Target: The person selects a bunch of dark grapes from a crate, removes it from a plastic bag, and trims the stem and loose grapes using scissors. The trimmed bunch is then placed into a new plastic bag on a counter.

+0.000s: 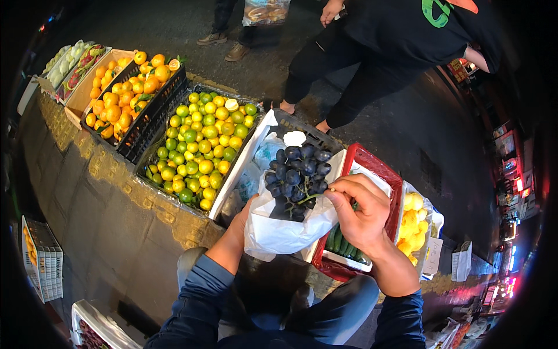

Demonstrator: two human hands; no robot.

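Dark grapes (pixel 293 174): in white wrapper (pixel 282 234), long axis roughly 1-to-7 o'clock | right hand (pixel 363 210): nearer, pinching stem (pixel 308 199), grapes at its 10 o'clock | left hand (pixel 236 231): gripping wrapper, grapes toward 1

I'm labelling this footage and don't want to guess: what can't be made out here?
All in the head view:
Left hand: fingers hidden behind the white wrapping.
Dark grapes: lowest ones hidden inside that wrapping.
Green vegetables: partly covered by the wrapping and right hand.
White crate, lower left: cut off by the lower edge.
Passer-by in black: head cut off by the top edge.
Lit signs: too small and blurred.
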